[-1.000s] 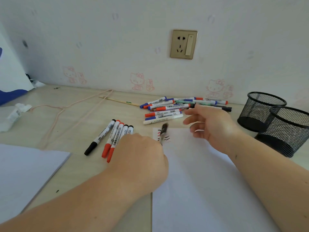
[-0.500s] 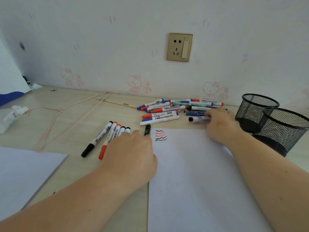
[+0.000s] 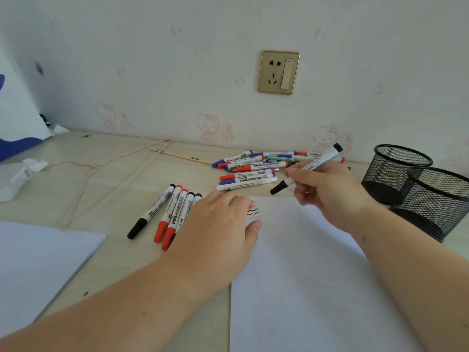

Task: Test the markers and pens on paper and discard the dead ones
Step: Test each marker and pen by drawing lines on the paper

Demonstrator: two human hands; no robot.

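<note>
Pinched in my right hand (image 3: 330, 189), a capped black marker (image 3: 308, 168) hangs at one o'clock above the paper (image 3: 317, 275); my left hand (image 3: 215, 224) rests flat, grip relaxed, on its nine o'clock edge. Uncapping one-handed, I might drop it among untested markers (image 3: 250, 168).

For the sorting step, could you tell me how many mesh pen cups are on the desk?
2: one mesh cup at the right by the wall, the other mesh cup nearer, overlapping it.
</note>
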